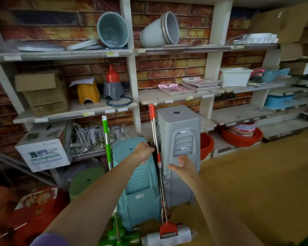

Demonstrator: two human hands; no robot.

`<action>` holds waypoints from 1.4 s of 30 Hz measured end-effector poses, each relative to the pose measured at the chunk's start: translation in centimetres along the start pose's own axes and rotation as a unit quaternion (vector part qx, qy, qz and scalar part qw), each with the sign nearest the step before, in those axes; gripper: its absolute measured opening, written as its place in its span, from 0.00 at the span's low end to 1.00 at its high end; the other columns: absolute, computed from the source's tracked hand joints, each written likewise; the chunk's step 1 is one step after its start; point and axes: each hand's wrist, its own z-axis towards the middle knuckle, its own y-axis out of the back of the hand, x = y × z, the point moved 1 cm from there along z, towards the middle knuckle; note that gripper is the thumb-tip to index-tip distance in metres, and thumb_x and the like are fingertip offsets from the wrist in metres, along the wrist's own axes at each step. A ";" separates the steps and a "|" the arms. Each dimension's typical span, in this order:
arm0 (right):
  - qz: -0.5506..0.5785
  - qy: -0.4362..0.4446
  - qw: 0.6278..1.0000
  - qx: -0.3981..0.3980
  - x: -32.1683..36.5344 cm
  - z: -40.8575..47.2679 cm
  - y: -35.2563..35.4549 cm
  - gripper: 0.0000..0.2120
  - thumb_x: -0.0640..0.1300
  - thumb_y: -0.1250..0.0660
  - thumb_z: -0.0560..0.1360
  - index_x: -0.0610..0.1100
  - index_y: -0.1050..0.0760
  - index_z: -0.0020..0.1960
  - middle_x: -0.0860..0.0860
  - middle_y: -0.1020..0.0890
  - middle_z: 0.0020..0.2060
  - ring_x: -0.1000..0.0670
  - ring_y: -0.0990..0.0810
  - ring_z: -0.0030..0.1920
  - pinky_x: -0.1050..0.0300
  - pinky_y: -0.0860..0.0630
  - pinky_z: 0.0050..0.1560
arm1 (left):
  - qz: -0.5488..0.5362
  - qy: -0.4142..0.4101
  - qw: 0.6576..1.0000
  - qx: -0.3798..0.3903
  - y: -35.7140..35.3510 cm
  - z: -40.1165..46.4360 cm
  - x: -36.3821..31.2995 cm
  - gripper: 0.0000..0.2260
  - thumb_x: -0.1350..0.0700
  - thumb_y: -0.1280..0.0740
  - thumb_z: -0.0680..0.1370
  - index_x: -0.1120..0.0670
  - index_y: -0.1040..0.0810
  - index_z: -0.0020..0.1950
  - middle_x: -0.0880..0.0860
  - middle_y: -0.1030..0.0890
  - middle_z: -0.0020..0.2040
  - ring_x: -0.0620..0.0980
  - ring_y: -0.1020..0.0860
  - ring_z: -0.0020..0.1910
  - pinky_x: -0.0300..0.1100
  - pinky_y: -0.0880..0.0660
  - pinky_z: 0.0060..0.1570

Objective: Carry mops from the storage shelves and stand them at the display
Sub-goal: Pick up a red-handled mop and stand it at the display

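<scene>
Standing at centre frame between a teal stool stack [139,183] and a grey stool stack [180,148], the red mop [157,160] rises upright. Left hand [144,152] reaches toward its pole; contact unclear. Right hand [182,166] hovers, fingers spread. Red basin [242,137], lower right, holds stacked plates [242,128].

Nothing is legible: print on the white carton [44,154], cardboard box [43,94] and shelf-edge tags [110,54] is blurred.
</scene>
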 end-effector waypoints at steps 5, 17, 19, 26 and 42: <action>0.019 0.004 1.000 0.017 -0.8 3.4 -1.1 0.30 0.50 0.22 0.71 0.45 0.30 0.68 0.50 0.22 0.60 0.48 0.23 0.63 0.58 0.30 0.56 | 0.025 0.039 0.999 -0.006 -0.5 3.7 -0.1 0.12 0.54 0.35 0.81 0.59 0.30 0.61 0.58 0.24 0.49 0.54 0.24 0.41 0.46 0.26 0.41; -0.040 -0.010 0.997 0.073 -2.6 15.3 -4.2 0.29 0.56 0.24 0.69 0.47 0.30 0.64 0.56 0.24 0.58 0.54 0.25 0.60 0.59 0.29 0.59 | -0.035 0.044 0.998 -0.023 -2.5 19.7 1.2 0.13 0.62 0.36 0.80 0.51 0.35 0.38 0.57 0.28 0.41 0.51 0.30 0.33 0.42 0.34 0.35; -0.042 -0.020 0.996 0.076 -2.0 18.3 -4.9 0.23 0.49 0.24 0.72 0.47 0.31 0.61 0.56 0.25 0.54 0.53 0.24 0.58 0.61 0.30 0.55 | -0.040 0.046 0.998 -0.018 -2.0 22.2 1.4 0.13 0.61 0.35 0.79 0.51 0.34 0.38 0.57 0.27 0.41 0.52 0.29 0.36 0.44 0.32 0.38; -0.015 -0.034 0.998 0.057 0.1 26.9 -9.9 0.25 0.45 0.24 0.73 0.43 0.30 0.65 0.51 0.24 0.58 0.49 0.24 0.62 0.60 0.30 0.55 | -0.100 0.074 0.992 -0.004 0.6 30.1 3.0 0.07 0.58 0.33 0.79 0.57 0.24 0.56 0.54 0.22 0.43 0.52 0.24 0.41 0.43 0.27 0.41; -0.048 -0.024 0.995 0.078 -0.5 34.0 -11.4 0.31 0.47 0.24 0.73 0.44 0.33 0.72 0.50 0.26 0.66 0.49 0.27 0.68 0.56 0.29 0.65 | -0.143 0.082 0.986 0.013 1.0 37.5 4.0 0.10 0.54 0.33 0.81 0.56 0.25 0.61 0.54 0.20 0.49 0.52 0.23 0.46 0.42 0.27 0.42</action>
